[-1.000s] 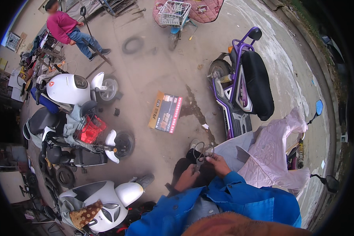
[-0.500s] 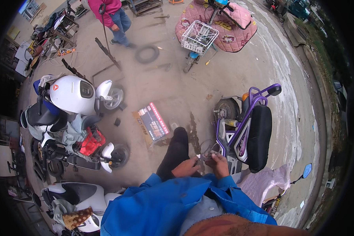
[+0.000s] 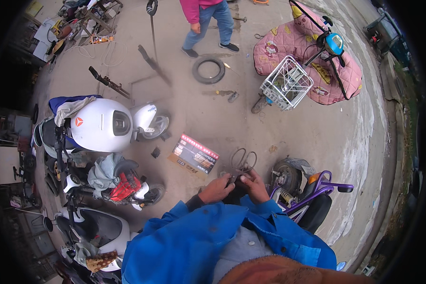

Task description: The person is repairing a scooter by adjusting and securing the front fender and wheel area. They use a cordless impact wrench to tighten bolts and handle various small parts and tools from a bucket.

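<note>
In front of my body, my left hand (image 3: 216, 189) and my right hand (image 3: 254, 185) are close together, both with fingers closed. A pair of scissors (image 3: 245, 168) points its two large handle loops away from me, its lower part at the fingertips of my right hand. Between the two hands is a small dark flat piece (image 3: 235, 175), pinched by my left fingers; its kind is not clear. Just beyond, a printed cardboard box (image 3: 194, 154) lies on the ground.
White scooters (image 3: 99, 124) line the left side. At right stands a purple-framed electric bike (image 3: 312, 191). Farther off are a bike with a white basket (image 3: 288, 85) and pink quilted cover (image 3: 307, 49), a loose tire (image 3: 208, 70) and a standing person (image 3: 208, 23).
My hands have risen away from the purple bike and come closer together, the scissors between them. My view has shifted, and the other person appears farther right.
</note>
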### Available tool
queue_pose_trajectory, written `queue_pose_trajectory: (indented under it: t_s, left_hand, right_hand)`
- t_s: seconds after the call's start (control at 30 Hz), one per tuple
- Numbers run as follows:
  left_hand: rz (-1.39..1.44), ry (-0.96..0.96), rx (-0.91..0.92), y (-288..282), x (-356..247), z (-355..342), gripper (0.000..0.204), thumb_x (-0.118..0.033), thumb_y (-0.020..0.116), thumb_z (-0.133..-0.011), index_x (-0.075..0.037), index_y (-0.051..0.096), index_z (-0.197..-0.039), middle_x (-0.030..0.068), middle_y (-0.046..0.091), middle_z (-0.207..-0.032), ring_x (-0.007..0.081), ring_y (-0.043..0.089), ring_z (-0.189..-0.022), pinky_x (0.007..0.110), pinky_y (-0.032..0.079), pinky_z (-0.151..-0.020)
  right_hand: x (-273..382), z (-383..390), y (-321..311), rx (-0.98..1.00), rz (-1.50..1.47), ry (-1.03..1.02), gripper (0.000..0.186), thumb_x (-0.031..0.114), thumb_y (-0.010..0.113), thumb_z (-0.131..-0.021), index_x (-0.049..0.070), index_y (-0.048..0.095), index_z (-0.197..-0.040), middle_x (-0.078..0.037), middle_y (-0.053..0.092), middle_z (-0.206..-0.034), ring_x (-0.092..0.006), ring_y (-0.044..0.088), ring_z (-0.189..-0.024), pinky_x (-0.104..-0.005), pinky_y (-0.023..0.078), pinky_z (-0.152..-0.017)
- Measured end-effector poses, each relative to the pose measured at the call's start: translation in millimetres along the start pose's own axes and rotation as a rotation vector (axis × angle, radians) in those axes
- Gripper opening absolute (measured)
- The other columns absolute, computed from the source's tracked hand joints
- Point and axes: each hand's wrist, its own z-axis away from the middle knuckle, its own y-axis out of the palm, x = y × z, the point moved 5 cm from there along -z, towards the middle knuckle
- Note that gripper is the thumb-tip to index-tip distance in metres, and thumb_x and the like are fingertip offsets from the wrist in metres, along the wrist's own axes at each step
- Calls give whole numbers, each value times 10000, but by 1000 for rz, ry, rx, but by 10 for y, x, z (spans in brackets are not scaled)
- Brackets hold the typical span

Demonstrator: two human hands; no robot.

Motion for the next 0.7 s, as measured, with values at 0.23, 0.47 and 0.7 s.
queue_pose_trajectory:
  t_s: [0.23,0.47,0.7]
  left_hand:
    - [-88,-183,-33,-1054,-370,-1335,479,-351,572,-1052,36,536,-1332,359,687,-1141,535,673,-1058,589,523,-945]
    - [83,-322,-330,-2313,-649,-2510,577,-347,541,-1083,26,448,-1514,332,670,-1277,502,663,-1178,531,506,-1034]
    - [194,-373,-623,-3300,-588,-3296,607,-373,525,-1070,31,455,-1517,353,699,-1219,529,675,-1136,566,524,-1003]
  right_hand:
    - [1188,-1644,374,132,156,145,571,36,635,-1048,49,458,-1591,-128,705,-1346,-215,689,-1154,-373,576,-974]
    - [2308,-3556,1186,379,377,304,548,67,622,-1074,48,423,-1584,-112,720,-1205,-197,701,-1039,-345,584,-913]
    - [2829,-4960,2071,545,524,372,420,70,562,-1103,1,505,-1513,-147,732,-1340,-262,700,-1221,-405,571,-1048]
